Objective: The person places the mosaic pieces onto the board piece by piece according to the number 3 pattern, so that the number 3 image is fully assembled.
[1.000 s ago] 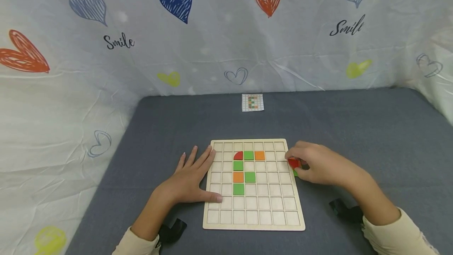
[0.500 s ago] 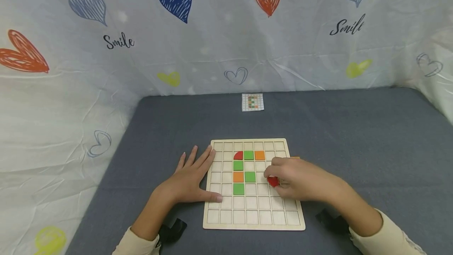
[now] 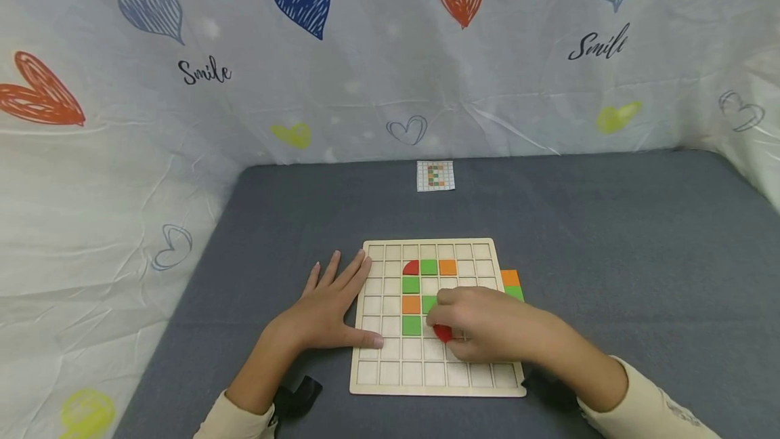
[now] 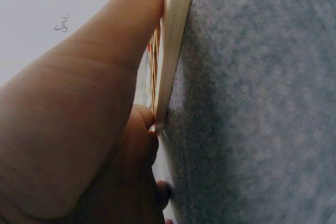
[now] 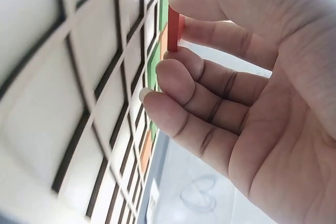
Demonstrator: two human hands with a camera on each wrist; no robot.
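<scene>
A pale wooden grid board (image 3: pixel 390 372) lies on the table in the head view. My left hand (image 3: pixel 323 314) rests with spread, straight fingers along its left edge, thumb on the frame or an edge cell. Over the board's middle, my right hand (image 3: pixel 487 324) pinches a red tile (image 3: pixel 443 334) between thumb and fingers; the right wrist view shows that red tile (image 5: pixel 173 31) edge-on. Set in the grid are a red rounded tile (image 3: pixel 411 267), an orange tile (image 3: pixel 447 267) and several green tiles (image 3: pixel 411 325). My right fingers partly cover one green tile (image 3: pixel 428 303).
An orange tile (image 3: pixel 509 278) and a green tile (image 3: pixel 514 293) lie at the board's right edge. Farther back is a small card (image 3: pixel 435 176) printed with a coloured grid pattern. A white cloth with hearts (image 3: pixel 301 2) hangs behind the grey table (image 3: pixel 609 222).
My right hand has carried the red tile from beside the board's right edge leftward and nearer over the grid, uncovering the orange and green tiles there. My left hand has stayed still.
</scene>
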